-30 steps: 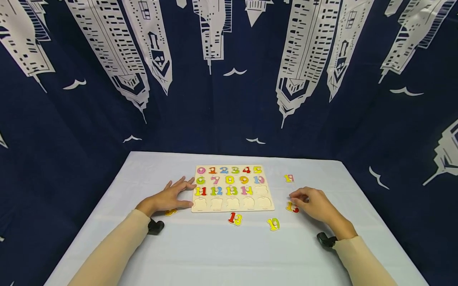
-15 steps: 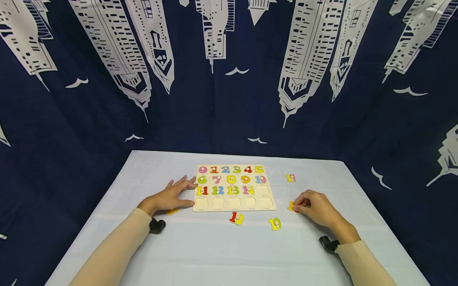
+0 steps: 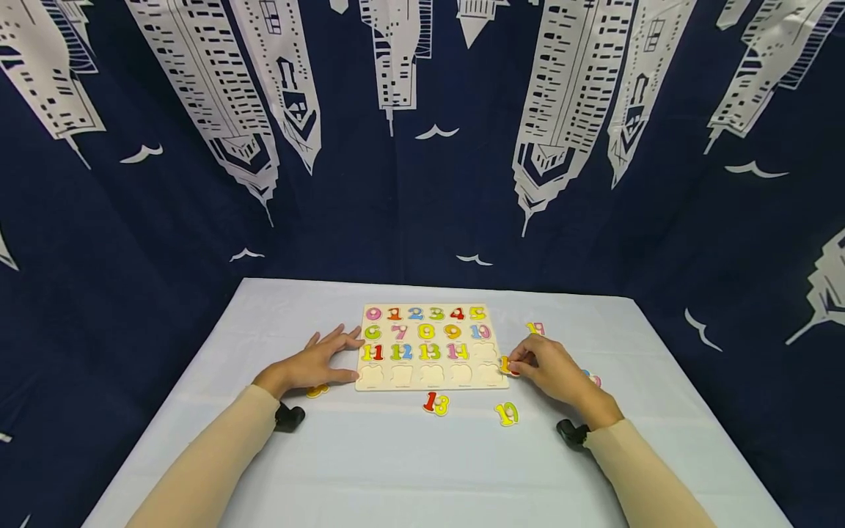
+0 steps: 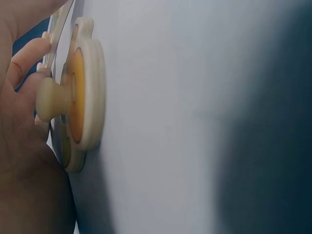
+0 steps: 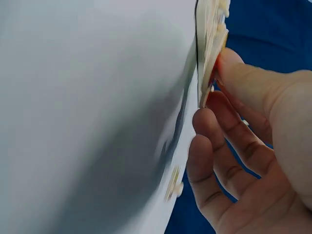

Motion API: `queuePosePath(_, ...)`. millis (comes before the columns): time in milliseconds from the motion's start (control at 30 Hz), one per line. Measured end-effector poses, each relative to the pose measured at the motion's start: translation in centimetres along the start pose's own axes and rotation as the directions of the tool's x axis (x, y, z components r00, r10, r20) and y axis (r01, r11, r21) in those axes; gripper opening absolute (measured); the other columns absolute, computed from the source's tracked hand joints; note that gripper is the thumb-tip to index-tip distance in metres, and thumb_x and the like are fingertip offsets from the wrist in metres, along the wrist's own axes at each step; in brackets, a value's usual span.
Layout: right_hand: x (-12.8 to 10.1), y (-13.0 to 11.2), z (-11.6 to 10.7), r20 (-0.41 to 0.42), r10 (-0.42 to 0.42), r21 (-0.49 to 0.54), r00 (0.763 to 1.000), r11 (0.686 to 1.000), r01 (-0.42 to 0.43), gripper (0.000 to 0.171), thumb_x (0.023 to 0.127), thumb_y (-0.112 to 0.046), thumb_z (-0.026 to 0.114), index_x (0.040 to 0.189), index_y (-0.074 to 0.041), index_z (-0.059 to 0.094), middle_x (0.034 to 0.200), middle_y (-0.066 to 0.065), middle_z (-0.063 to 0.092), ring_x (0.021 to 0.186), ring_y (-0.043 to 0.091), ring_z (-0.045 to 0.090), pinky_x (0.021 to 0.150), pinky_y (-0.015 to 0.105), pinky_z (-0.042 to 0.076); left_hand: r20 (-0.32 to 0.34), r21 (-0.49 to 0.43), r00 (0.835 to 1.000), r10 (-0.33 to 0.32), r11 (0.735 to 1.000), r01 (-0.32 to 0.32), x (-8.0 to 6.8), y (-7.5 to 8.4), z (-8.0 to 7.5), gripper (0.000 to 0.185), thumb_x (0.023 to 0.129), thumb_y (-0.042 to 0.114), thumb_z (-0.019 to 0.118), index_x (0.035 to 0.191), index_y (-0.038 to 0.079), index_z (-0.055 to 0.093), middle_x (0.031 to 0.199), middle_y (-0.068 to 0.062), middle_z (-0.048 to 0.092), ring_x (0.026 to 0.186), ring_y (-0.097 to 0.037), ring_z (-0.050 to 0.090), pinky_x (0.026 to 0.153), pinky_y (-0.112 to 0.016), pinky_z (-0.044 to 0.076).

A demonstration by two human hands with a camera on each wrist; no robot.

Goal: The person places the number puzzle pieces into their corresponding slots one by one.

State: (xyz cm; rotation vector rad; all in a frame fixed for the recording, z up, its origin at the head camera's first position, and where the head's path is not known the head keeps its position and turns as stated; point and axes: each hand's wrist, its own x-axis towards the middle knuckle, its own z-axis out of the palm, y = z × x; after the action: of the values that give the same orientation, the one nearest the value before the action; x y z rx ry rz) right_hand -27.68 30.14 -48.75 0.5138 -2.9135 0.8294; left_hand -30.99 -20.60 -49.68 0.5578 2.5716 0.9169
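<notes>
A wooden number puzzle board lies on the white table, its upper rows filled with coloured number pieces and its bottom row showing bare recesses. My left hand is spread at the board's left edge, fingertips and thumb touching it. Beside that hand lies an orange-yellow puzzle piece, its knob near the palm in the left wrist view. My right hand pinches a puzzle piece with a yellow 1 and a red digit between thumb and fingers, at the board's right edge. The fingers partly cover the red digit.
In front of the board lie a red-and-yellow piece and a yellow-green piece. A yellow-and-pink piece is behind my right hand, partly hidden. Another piece shows past the right wrist. A dark blue patterned cloth hangs behind the table.
My right hand has taken hold of the yellow-and-red piece and carried it left to the board's edge. A piece behind the right wrist has come into view. The left hand stays put.
</notes>
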Motion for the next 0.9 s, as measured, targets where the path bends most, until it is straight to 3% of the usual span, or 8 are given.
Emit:
queuePosePath(367, 3.8, -2.0, 2.0, 0.015, -0.009, -0.015, 1.0, 1.0, 0.01, 0.005, 0.107, -0.015, 0.087, 0.105, -0.013, 0.082, 0.109, 0.004, 0.075, 0.093, 0.014, 0.066, 0.083, 0.028, 0.057, 0.0, 0.006, 1.0, 0.002, 1.0, -0.002, 0.1, -0.4, 0.4, 0.077, 0.102, 0.049, 0.088, 0.169, 0.026, 0.058, 0.198, -0.001, 0.019, 0.187, -0.04, -0.002, 0.147, -0.072, -0.016)
queuePosePath(667, 4.7, -2.0, 2.7, -0.034, -0.045, -0.014, 0.998, 0.999, 0.045, 0.006, 0.103, -0.011, 0.09, 0.103, -0.012, 0.084, 0.105, 0.006, 0.077, 0.09, 0.013, 0.067, 0.08, 0.027, 0.057, 0.008, 0.006, 1.0, 0.016, 1.0, -0.016, 0.0, 0.0, 0.1, 0.077, 0.103, 0.049, 0.088, 0.17, 0.025, 0.057, 0.198, -0.002, 0.018, 0.186, -0.042, -0.003, 0.146, -0.074, -0.016)
queuePosePath(900, 5.2, -2.2, 2.8, -0.021, -0.037, -0.01, 0.999, 0.999, 0.037, 0.005, 0.102, -0.008, 0.091, 0.102, -0.01, 0.085, 0.101, 0.007, 0.077, 0.088, 0.014, 0.068, 0.078, 0.024, 0.057, 0.001, 0.008, 1.0, 0.01, 1.0, -0.01, 0.0, -0.2, 0.1, 0.076, 0.102, 0.048, 0.089, 0.169, 0.026, 0.058, 0.198, -0.002, 0.018, 0.186, -0.042, -0.003, 0.146, -0.074, -0.017)
